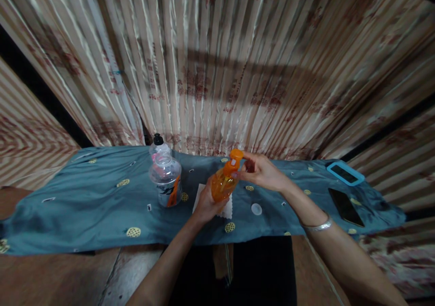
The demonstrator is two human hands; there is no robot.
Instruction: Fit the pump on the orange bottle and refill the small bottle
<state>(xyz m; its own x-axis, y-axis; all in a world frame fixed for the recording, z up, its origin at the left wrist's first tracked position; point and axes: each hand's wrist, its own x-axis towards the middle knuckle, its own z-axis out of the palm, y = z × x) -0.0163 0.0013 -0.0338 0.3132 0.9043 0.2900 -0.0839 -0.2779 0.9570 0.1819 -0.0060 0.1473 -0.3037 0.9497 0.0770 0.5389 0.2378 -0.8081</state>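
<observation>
The left hand (206,202) is gripping the belly of a small orange translucent plastic bottle (223,183), holding it above the table (84,206) draped in blue cloth. The bottle's long axis is tilting, its orange cap (235,155) pointing up and rightward, where the right hand (261,172) is pinching it.

Orange bottle (224,182): translucent glossy plastic. Clear bottle (165,179): shiny plastic. Cloth (84,206): matt blue fabric. Curtain (217,70): satiny sheen. Bangle (317,226): polished metal. Tabletop (50,276): wood.
</observation>
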